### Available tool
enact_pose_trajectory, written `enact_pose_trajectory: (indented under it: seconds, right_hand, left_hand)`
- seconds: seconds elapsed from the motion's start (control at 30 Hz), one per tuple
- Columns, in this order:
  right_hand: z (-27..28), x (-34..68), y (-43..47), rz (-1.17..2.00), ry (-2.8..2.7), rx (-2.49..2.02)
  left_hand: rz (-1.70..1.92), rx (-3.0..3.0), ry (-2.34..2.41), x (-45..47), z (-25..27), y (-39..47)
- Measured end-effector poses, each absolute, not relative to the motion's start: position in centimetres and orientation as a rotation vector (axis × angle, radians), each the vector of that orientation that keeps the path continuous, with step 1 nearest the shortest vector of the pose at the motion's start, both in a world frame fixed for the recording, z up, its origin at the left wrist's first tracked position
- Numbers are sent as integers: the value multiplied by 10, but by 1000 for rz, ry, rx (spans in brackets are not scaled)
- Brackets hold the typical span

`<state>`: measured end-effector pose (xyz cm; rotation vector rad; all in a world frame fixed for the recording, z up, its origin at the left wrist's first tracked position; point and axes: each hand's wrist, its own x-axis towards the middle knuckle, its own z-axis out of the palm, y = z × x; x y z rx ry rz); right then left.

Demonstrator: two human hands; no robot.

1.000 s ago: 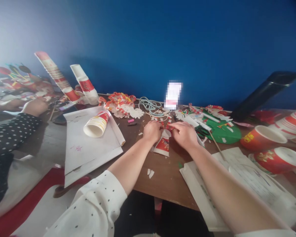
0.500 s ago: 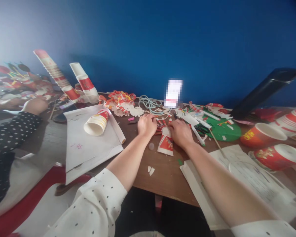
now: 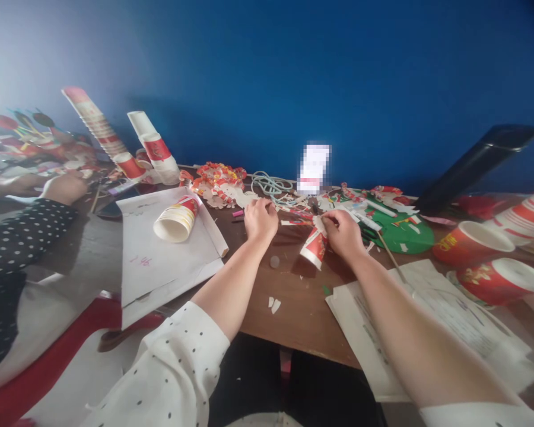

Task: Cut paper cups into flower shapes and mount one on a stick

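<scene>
Right hand is pinched on a small tapered red-and-white printed paper piece, at its upper end; the piece tilts over the brown wooden table, between the hands. Left hand is apart from it, fingers curled; can't tell if they grip anything. Thin red-and-white paper strips lie between the hands, attached or loose unclear. Cutting looks partly done, I'd judge: strips formed, stiff white paper slivers off, main printed wall of the piece whole, so uncut paper is left. Curly, frilly orange-and-white paper cutouts heap behind; smooth nested white-and-yellow paper cups lie sideways on flat white paper sheets.
</scene>
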<state>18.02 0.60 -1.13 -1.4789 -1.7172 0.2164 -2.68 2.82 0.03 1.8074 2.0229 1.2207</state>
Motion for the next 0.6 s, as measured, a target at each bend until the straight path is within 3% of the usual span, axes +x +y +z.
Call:
enact_pose_trajectory:
  seconds: [0.23,0.6]
  right_hand:
    - [-8,186,6,623,-1333,-1458]
    - [8,175,-2,806,-1162,-1333]
  left_hand:
    - [981,2095,1747,-22,-3,24]
    - [1230,2532,1339,-8,8,9]
